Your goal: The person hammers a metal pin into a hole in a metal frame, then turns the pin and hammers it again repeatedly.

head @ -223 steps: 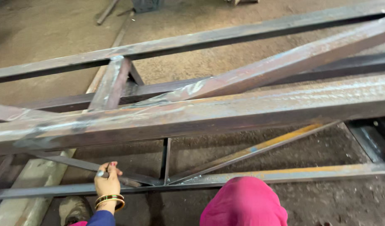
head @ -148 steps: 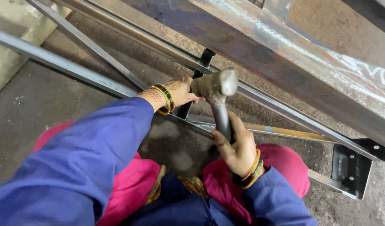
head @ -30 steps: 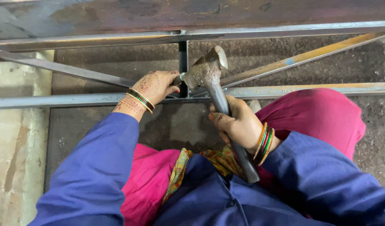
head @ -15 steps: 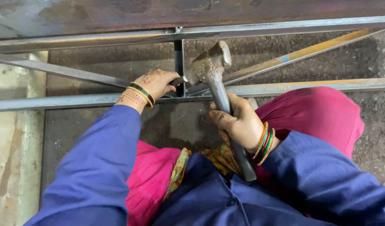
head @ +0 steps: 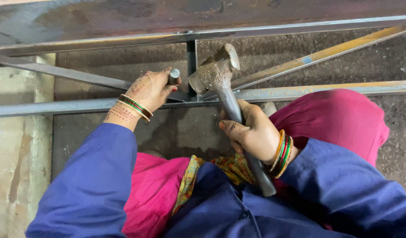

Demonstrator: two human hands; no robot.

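A welded steel frame [head: 101, 105] spans a gritty workshop floor [head: 273, 57]. The left hand [head: 151, 89] wraps one short chisel [head: 174, 76] just left of the frame's upright; the right hand [head: 255, 132] clenches one hammer [head: 220, 77], its head just right of that upright.

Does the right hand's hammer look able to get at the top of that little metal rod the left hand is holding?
Probably yes. The hammer head hangs just beside the rod, whose top sticks out above the left hand. Nothing lies between them, though the upright bar stands close behind.
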